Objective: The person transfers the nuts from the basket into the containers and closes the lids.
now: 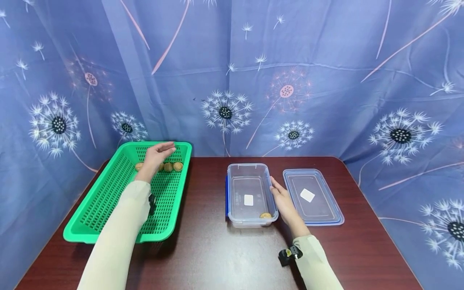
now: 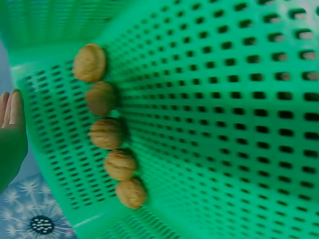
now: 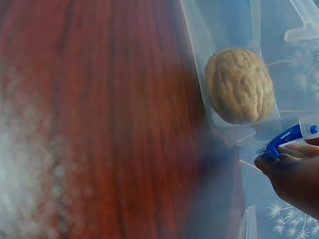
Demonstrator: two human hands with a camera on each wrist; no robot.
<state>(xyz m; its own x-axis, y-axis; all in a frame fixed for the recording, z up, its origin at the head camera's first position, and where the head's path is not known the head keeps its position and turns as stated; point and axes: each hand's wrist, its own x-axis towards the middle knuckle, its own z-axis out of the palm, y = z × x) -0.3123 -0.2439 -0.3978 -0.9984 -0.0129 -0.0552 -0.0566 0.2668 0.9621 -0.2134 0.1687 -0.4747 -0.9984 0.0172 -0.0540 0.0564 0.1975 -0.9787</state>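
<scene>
My left hand hovers over the far end of the green plastic basket, fingers extended, nothing visible in its grasp. Several walnuts lie in a row on the basket floor; in the head view the hand and forearm cover part of the row. In the left wrist view only the left fingers show at the edge. On the other side, my right hand rests against the right wall of a clear lidless container, beside a blue clip. One walnut sits in the container's near right corner.
A clear lid with a blue rim lies flat to the right of the container. Brown tabletop lies between basket and container. A blue dandelion-print curtain hangs behind the table.
</scene>
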